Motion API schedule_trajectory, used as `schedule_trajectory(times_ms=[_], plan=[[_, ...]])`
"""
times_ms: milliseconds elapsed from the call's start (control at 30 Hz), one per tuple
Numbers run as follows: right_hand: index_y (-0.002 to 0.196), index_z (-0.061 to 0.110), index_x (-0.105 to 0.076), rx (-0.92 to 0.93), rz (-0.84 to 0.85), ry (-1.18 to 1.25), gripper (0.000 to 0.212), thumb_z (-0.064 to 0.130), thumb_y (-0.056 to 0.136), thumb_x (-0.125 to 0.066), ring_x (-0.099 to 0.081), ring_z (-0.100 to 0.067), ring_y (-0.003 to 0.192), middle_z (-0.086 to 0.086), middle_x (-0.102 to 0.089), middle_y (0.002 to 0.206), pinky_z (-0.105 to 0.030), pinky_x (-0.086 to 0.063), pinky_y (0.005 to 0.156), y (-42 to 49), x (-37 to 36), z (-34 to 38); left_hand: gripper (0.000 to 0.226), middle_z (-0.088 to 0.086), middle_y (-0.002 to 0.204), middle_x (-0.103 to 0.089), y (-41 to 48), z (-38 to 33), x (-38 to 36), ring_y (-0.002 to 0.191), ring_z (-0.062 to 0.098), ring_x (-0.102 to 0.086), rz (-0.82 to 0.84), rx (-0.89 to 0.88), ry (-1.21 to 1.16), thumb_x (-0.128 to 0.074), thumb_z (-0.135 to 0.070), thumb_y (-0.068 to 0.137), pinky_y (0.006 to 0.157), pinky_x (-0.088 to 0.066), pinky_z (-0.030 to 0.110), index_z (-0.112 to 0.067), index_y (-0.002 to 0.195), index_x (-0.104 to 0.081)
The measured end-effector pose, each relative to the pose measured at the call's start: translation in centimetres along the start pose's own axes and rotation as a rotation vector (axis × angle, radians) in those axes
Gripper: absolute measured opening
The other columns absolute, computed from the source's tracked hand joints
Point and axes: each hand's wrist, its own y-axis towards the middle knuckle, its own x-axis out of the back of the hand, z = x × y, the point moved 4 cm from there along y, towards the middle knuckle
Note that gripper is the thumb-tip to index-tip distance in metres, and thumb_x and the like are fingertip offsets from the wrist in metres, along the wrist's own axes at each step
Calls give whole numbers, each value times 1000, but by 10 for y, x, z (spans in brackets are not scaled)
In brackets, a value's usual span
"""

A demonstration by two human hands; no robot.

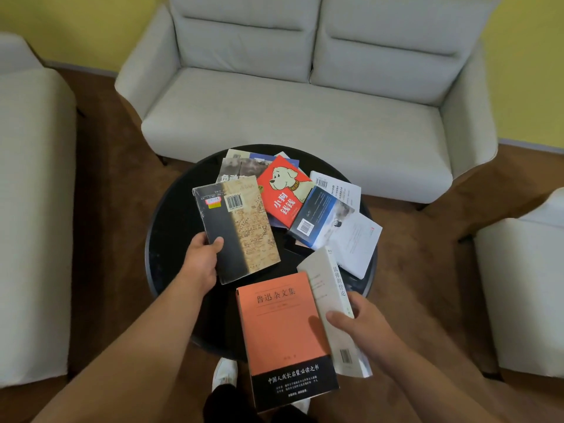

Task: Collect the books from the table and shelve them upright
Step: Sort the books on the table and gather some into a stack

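Both hands are gathering books off the round black table [171, 215] at mid-frame, so each grips a book by its near end. The left hand [200, 261] pinches the map-covered book [241, 227], thumb on top. The right hand [363, 325], at lower right, closes around the grey book [331, 288] and, apparently, the orange book [283, 331]. Other books, the red dog book [283, 190] among them, lie scattered above.

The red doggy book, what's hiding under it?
The red dog book lies on top of a blue book whose edges peek out above and below it. A grey photo-cover book slips under its left edge. Their covers are mostly hidden, so titles can't be read.
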Motion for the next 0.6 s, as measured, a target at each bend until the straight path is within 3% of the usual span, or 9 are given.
schedule_trajectory(times_ms=[67,200,333,400,500,600], plan=[[111,40,-59,1,-9,1,30,40,85,-74,-69,-9,97,17,-69,111,-22,-52,68,1,1,-1,20,4,123,-67,-8,-10,8,112,26,-64,11,-65,-12,-54,-9,100,76,-54,41,-26,108,-61],[112,36,-60,8,-36,6,26,33,89,-73,-68,-7,98,17,-68,111,-21,-51,67,2,3,-2,22,2,126,-68,-38,-28,22,118,26,-62,48,-135,-52,-53,-11,101,93,-52,47,-27,112,-64],[108,31,-63,9,-71,1,15,28,94,-67,-70,1,85,15,-70,106,-12,-50,56,-1,8,1,25,4,123,-72,-84,-36,31,115,24,-67,73,-170,-129,-50,-18,103,86,-54,40,-22,124,-64],[113,24,-62,11,-70,-9,16,27,97,-63,-69,-6,91,10,-71,108,-20,-51,63,-1,10,3,26,4,121,-74,-107,-29,36,115,25,-68,79,-143,-156,-49,-21,104,86,-56,41,-23,124,-65],[115,18,-63,8,-73,-7,17,24,101,-59,-69,-18,97,1,-71,111,-31,-53,74,-2,12,3,26,5,118,-75,-139,-3,45,111,28,-70,62,-49,-163,-47,-26,104,89,-57,54,-29,121,-66],[121,15,-62,-5,-68,-21,23,28,103,-56,-68,-20,101,-1,-69,115,-31,-52,74,-5,14,1,27,7,116,-74,-165,35,56,109,31,-69,48,47,-112,-45,-28,105,85,-58,55,-31,122,-66]])
